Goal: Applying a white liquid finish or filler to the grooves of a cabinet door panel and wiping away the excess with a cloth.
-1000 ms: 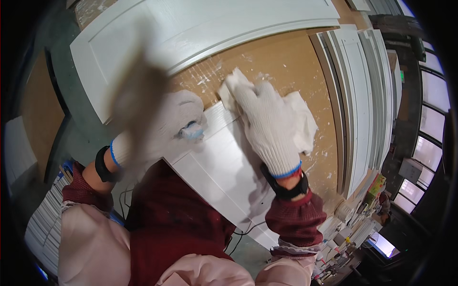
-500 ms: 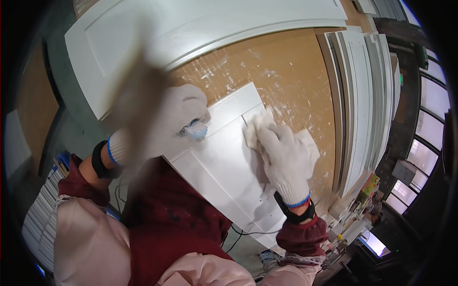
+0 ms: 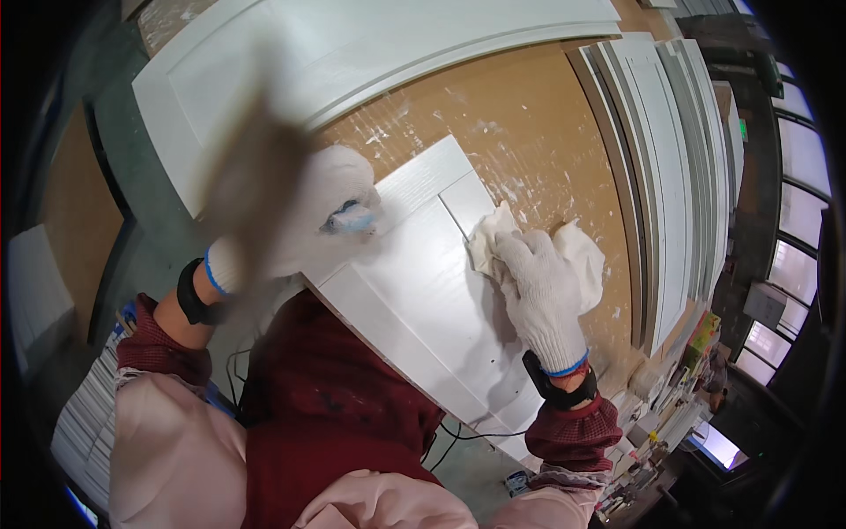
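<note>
A white panel door (image 3: 423, 291) with a recessed centre lies slantwise on the brown worktable in front of me. My right hand (image 3: 542, 286), in a white knitted glove, presses a cream cloth (image 3: 487, 236) onto the panel's right edge by the recess line. More of the cloth hangs out past the fingers. At the panel's left edge, my gloved left hand (image 3: 330, 207) is closed around a small pale-blue thing (image 3: 354, 219) whose kind I cannot make out. A blurred brown shape (image 3: 260, 167) close to the camera hides part of that hand.
A larger white panel (image 3: 370, 44) lies across the far side of the paint-spotted worktable (image 3: 529, 115). Several panels (image 3: 661, 176) stand stacked on edge at the right. A dark cable (image 3: 480, 435) runs below the near edge. Cluttered goods (image 3: 656, 441) sit at the lower right.
My right hand and the cloth have shifted slightly right along the panel's edge, uncovering more of the recess line. The left hand stays at the left edge. The whole view has tilted a little.
</note>
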The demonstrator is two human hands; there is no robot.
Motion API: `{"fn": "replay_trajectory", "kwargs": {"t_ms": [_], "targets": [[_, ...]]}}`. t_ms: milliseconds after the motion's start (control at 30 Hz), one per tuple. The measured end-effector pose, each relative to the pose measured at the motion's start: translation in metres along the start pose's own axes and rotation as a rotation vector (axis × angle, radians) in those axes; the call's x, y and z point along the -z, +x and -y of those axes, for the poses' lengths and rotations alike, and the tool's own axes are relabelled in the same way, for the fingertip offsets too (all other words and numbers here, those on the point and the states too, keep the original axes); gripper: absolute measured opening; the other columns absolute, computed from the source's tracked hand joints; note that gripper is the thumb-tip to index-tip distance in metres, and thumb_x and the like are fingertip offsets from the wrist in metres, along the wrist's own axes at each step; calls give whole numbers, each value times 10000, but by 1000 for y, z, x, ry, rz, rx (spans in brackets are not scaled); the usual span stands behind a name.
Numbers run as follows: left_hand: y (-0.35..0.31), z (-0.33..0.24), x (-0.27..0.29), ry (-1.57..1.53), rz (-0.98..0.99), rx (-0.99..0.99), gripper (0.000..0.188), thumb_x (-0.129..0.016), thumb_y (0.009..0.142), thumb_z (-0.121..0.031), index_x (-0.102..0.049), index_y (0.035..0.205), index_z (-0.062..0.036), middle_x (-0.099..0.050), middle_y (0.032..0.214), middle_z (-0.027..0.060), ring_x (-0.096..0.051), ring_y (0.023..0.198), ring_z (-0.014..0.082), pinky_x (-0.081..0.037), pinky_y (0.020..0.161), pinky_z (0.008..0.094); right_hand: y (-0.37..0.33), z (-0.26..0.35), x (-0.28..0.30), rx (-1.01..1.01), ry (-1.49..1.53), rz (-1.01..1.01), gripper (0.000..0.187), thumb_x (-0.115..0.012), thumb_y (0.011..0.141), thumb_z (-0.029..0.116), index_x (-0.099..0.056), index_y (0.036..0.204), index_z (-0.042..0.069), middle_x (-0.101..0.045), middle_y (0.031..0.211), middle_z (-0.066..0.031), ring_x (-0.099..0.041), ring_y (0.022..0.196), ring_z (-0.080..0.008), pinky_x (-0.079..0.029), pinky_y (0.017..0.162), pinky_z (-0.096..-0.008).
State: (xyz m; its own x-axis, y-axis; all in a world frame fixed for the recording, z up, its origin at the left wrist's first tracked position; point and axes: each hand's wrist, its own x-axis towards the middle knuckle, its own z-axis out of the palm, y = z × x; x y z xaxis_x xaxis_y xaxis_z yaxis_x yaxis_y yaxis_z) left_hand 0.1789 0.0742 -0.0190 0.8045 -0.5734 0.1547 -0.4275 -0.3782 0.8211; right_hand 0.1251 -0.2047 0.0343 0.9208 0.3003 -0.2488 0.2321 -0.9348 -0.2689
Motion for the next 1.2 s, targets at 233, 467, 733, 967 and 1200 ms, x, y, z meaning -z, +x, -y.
{"fn": "replay_trajectory", "kwargs": {"t_ms": [233, 467, 733, 967, 1200], "targets": [[2, -2, -3, 40, -2, -12, 281, -788, 575, -67, -624, 801, -97, -615, 892, 81, -617, 865, 287, -496, 732, 358, 51, 27, -1, 127, -44, -136, 133, -591, 817, 152, -591, 937, 94, -608, 878, -120, -633, 747, -324, -500, 626, -430], [-2, 3, -10, 88, -33, 1, 298, -774, 588, -23, -618, 819, -129, -628, 924, 62, -632, 865, 263, -503, 720, 346, 86, 41, -14, 189, 16, -204, 81, -562, 860, 170, -559, 907, 104, -591, 875, -161, -639, 748, -347, -498, 617, -440], [1, -5, -9, 48, -55, 24, 256, -772, 615, -30, -643, 822, -108, -633, 944, 82, -631, 871, 268, -506, 737, 340, 28, 9, -4, 6, -50, 0, 103, -602, 863, 208, -599, 939, 138, -595, 873, -122, -619, 772, -315, -496, 647, -420], [-1, -1, -12, 107, -55, 24, 284, -782, 600, -30, -628, 829, -98, -632, 963, 92, -632, 890, 265, -504, 753, 346, 89, 39, -16, 165, 49, -300, 86, -551, 875, 144, -563, 940, 88, -596, 871, -147, -639, 762, -322, -513, 655, -423], [-5, -1, -11, 95, -58, 75, 312, -772, 580, 8, -619, 837, -82, -625, 959, 87, -621, 896, 269, -498, 763, 346, 38, 18, -7, 35, 54, -196, 52, -601, 825, 142, -602, 875, 129, -586, 843, -109, -605, 722, -299, -478, 612, -402]]}}
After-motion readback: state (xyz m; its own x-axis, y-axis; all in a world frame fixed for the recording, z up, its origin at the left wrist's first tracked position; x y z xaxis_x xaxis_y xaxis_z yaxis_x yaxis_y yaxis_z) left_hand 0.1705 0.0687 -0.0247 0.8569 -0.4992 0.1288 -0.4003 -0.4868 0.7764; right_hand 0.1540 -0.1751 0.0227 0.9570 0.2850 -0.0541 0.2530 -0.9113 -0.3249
